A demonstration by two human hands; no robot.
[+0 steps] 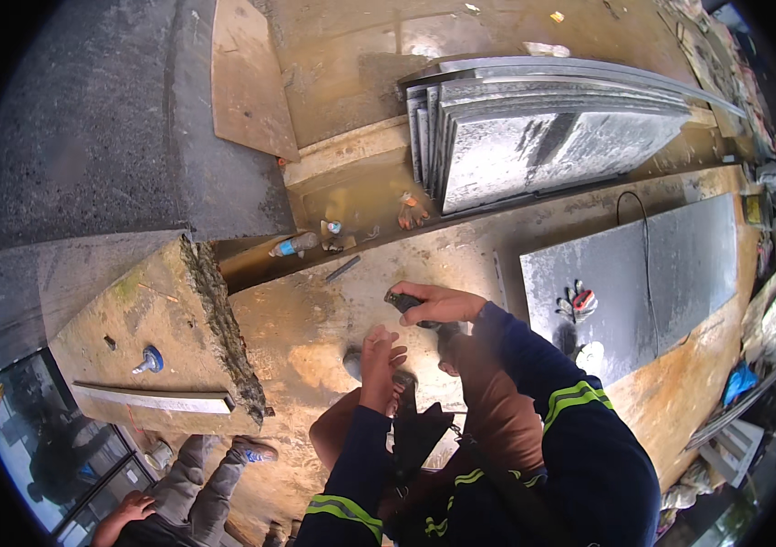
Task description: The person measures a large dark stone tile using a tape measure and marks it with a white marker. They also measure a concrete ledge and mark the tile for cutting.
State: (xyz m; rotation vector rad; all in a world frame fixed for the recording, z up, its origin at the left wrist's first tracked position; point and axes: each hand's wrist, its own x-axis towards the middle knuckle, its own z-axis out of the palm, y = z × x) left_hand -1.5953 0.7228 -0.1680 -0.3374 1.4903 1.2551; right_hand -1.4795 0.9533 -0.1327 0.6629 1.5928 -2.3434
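My right hand point(447, 305) is closed around a small dark object point(403, 300), its thumb and fingers along the object's sides. The kind of object cannot be made out. Just below and left of it, my left hand point(381, 366) is raised with loosely bent fingers, apart from one another, and I see nothing in it. Both hands hover over my bent knees, above a tan, stained concrete surface point(306, 319). A short dark bar point(343, 268) lies on that surface, beyond my hands.
A stack of grey slabs point(561, 150) leans at the back. To the right lies a grey slab point(543, 273) bearing a grey-and-red glove point(578, 302) and a black cable point(648, 264). A bottle point(295, 244) and an orange glove point(413, 211) sit beyond the ledge. Another person point(192, 497) is lower left.
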